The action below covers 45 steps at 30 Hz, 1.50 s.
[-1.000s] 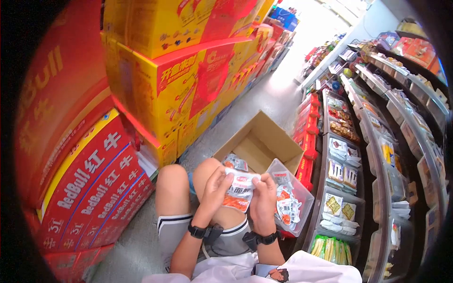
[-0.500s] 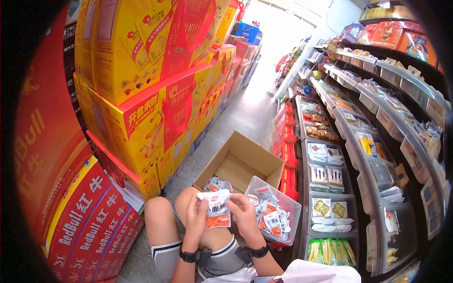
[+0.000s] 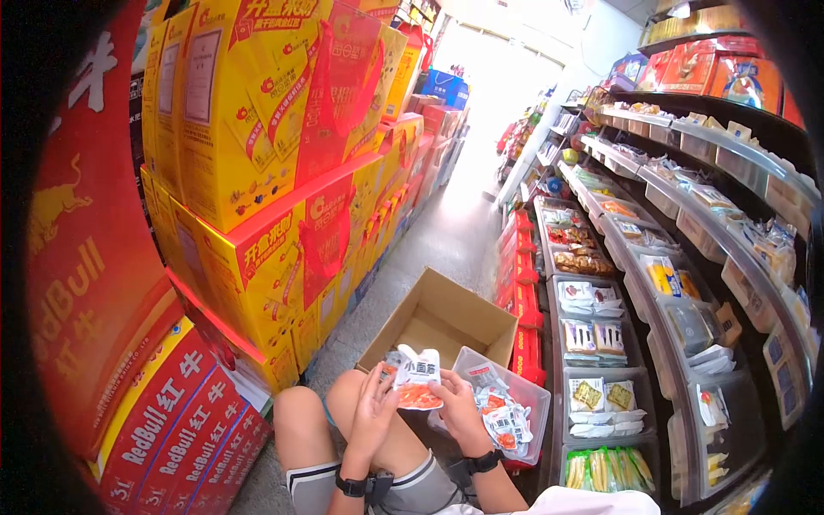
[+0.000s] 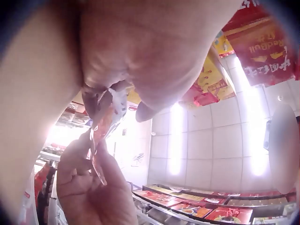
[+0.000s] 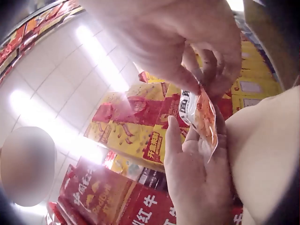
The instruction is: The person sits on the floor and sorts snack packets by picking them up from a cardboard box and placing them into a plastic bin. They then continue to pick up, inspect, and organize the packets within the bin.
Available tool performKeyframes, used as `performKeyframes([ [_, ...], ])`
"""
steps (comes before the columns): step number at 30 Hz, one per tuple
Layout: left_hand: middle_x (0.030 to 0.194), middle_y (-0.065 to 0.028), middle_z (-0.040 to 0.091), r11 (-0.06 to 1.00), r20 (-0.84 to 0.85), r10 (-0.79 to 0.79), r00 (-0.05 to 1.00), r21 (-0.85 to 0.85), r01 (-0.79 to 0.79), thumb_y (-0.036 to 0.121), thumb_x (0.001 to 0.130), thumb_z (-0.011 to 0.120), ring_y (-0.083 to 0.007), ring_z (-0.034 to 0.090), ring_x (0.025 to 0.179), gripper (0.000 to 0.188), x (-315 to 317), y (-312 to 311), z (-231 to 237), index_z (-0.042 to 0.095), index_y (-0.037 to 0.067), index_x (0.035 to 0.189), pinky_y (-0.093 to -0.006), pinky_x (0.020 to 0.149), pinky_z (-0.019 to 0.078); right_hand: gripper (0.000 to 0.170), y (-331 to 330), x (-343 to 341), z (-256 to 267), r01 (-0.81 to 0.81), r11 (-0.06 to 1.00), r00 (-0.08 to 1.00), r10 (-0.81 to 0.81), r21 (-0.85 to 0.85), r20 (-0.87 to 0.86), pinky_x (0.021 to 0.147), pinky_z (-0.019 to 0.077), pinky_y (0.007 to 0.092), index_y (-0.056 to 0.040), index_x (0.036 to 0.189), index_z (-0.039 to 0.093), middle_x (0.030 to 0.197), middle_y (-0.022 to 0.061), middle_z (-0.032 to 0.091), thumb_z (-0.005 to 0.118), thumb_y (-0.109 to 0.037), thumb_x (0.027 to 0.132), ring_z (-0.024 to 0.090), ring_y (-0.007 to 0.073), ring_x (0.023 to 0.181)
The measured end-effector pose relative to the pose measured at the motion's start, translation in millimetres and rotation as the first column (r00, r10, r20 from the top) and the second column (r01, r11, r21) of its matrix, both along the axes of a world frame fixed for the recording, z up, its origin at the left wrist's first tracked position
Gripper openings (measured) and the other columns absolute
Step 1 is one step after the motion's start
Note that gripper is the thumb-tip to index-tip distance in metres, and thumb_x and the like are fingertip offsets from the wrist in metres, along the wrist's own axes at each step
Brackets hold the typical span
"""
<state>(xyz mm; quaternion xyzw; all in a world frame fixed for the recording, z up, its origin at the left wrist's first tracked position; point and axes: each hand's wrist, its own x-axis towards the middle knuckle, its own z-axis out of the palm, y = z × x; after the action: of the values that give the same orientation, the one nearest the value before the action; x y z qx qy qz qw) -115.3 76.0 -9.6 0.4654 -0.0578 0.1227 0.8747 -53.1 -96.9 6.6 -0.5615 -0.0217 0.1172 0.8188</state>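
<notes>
A white and orange snack packet with dark Chinese lettering is held over the person's knees. The right hand pinches its lower right part between thumb and curled fingers. On the other side the left hand supports it; its fingers lie against the packet while the thumb stands straight and apart, as the right wrist view shows. Just beyond is an open cardboard box, with similar packets partly hidden by the hands. Beside the right hand, a clear plastic bin contains several matching packets.
Yellow and red gift boxes rise in stacks on the left, above red RedBull cartons. Along the right run shelves with bins of packaged snacks. A grey floor aisle leads away toward bright light.
The head view has shifted. The hands have altered their hold: earlier both held the packet's upper part, now the right hand holds its lower right and the left fingers lie along its left side.
</notes>
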Motion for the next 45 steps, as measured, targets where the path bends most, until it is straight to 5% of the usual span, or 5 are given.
performKeyframes([
  [11, 0.151, -0.0176, 0.045, 0.999, 0.007, 0.015, 1.000, 0.029, -0.015, 0.008, 0.103, 0.054, -0.0275, 0.045, 0.141, 0.047, 1, 3, 8, 0.040, -0.005, 0.146, -0.0383, 0.117, 0.0365, 0.054, -15, 29, -34, 0.017, 0.997, 0.996, -0.025, -0.081, -0.087, 0.096, 0.0552, 0.0353, 0.0080, 0.144, 0.038, 0.133, 0.0226, 0.059, 0.061, 0.004, 0.095, 0.065, 0.0293, 0.116],
  [23, 0.144, -0.0189, 0.052, 0.999, -0.006, -0.032, 0.999, -0.038, 0.032, 0.012, 0.105, 0.053, -0.0282, 0.050, 0.136, 0.040, 3, -2, 17, 0.045, -0.006, 0.140, -0.0420, 0.118, 0.0364, 0.047, -95, 16, -6, -0.090, 0.903, 0.994, 0.110, -0.420, 0.022, 0.091, 0.0550, 0.0323, 0.0023, 0.137, 0.053, 0.121, 0.0141, 0.067, 0.066, -0.023, 0.099, 0.067, 0.0205, 0.108],
  [31, 0.139, -0.0185, 0.057, 0.996, -0.048, -0.060, 0.997, 0.062, 0.063, 0.012, 0.104, 0.055, -0.0259, 0.054, 0.132, 0.036, 2, -13, 29, 0.050, -0.005, 0.137, -0.0389, 0.117, 0.0378, 0.054, -171, -1, -18, -0.079, 0.396, 0.987, 0.159, -0.915, -0.016, 0.093, 0.0527, 0.0377, -0.0016, 0.134, 0.057, 0.114, 0.0209, 0.070, 0.068, -0.036, 0.094, 0.069, 0.0296, 0.106],
  [42, 0.142, -0.0151, 0.055, 0.958, -0.145, -0.129, 0.981, 0.238, 0.161, 0.006, 0.104, 0.054, -0.0231, 0.052, 0.134, 0.035, 14, -15, 21, 0.049, -0.003, 0.137, -0.0358, 0.115, 0.0394, 0.051, -193, -5, -75, 0.185, 0.321, 0.963, 0.128, -0.929, 0.236, 0.103, 0.0473, 0.0457, -0.0060, 0.122, 0.066, 0.121, 0.0220, 0.067, 0.080, -0.023, 0.076, 0.059, 0.0411, 0.119],
  [45, 0.142, -0.0151, 0.054, 0.948, -0.131, -0.137, 0.982, 0.270, 0.168, 0.007, 0.104, 0.053, -0.0229, 0.051, 0.135, 0.036, 16, -17, 22, 0.048, -0.002, 0.138, -0.0352, 0.114, 0.0402, 0.056, -184, -11, -57, 0.209, 0.111, 0.974, 0.068, -0.972, 0.217, 0.105, 0.0454, 0.0469, -0.0084, 0.125, 0.065, 0.125, 0.0196, 0.063, 0.082, -0.021, 0.074, 0.051, 0.0430, 0.125],
])
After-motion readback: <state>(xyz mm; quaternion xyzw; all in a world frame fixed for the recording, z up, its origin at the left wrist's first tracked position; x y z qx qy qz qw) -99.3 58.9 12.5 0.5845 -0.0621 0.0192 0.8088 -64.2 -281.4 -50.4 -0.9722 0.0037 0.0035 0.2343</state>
